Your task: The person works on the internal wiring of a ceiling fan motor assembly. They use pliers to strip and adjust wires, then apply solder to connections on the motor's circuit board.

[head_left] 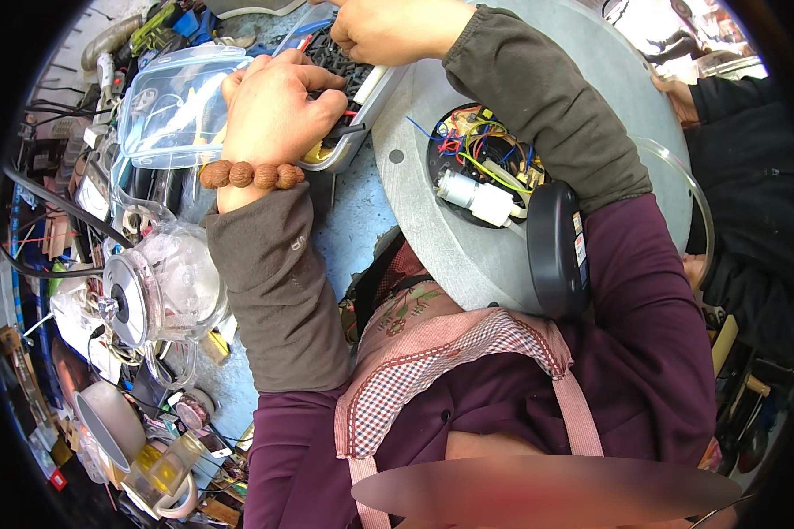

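My left hand [282, 106], wearing a brown bead bracelet [251, 175], is over a clear plastic box [348, 154] filled with small black parts [333, 62]. Its fingers are bent down among them, and what they hold, if anything, is hidden. By the far end of the box, my right hand [397, 31] has its fingers curled in, hiding whatever is in them. Under my right forearm lies a round grey appliance base [415, 212]. Its round opening shows coloured wires [468, 141] and a small white-and-silver motor or pump [476, 198]. A black rounded part [556, 251] rests beside the opening.
Left of the box is a clear plastic lid [163, 110]. A glass kettle [176, 278] stands near my left forearm, among cables, tools and a grey pot [110, 423]. Another person in a black sleeve [737, 185] is at the right, a hand [677, 99] near the base.
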`<move>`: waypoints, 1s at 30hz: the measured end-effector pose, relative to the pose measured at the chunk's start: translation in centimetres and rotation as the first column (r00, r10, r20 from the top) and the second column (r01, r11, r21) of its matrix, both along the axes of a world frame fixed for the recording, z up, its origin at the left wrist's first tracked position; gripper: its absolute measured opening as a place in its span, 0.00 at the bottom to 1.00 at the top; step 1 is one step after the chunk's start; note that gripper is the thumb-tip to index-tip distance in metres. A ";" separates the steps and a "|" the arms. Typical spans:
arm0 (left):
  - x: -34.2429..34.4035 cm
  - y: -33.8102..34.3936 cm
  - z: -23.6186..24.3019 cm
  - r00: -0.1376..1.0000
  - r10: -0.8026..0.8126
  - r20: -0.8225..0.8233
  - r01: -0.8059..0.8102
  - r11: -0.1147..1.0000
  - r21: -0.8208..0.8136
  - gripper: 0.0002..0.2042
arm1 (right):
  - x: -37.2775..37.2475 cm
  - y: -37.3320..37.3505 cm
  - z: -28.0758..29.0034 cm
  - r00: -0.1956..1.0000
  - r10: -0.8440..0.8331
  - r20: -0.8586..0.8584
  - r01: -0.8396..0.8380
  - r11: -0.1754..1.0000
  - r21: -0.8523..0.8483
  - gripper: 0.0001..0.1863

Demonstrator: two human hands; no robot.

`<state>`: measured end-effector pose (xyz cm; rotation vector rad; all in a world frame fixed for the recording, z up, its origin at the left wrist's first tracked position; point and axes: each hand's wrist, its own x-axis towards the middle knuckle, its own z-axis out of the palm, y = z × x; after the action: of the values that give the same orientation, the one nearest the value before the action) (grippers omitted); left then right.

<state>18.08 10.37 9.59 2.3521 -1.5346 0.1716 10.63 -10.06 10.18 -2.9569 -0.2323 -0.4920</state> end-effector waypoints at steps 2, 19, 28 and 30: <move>0.0 0.0 0.0 1.000 0.006 0.000 -0.006 1.000 0.005 0.14 | 0.1 0.1 -0.1 1.000 -0.015 0.014 0.015 1.000 -0.009 0.16; 0.3 0.1 0.1 0.998 -0.032 -0.048 0.031 0.999 -0.026 0.13 | 1.7 -1.7 -1.5 0.985 0.062 0.162 -0.070 0.996 0.046 0.18; 1.5 0.4 0.2 0.961 -0.013 -0.275 -0.008 0.997 -0.076 0.15 | 1.7 -1.7 0.4 0.993 0.054 0.109 -0.101 0.864 0.493 0.08; 1.5 0.6 -0.2 0.992 0.026 -0.122 -0.043 0.989 -0.143 0.17 | 1.9 -1.3 0.4 0.994 0.086 0.068 -0.102 0.953 0.286 0.06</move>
<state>19.55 11.00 9.42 2.2333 -1.3784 0.1428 12.55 -11.38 10.56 -2.6371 -0.2802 -0.5438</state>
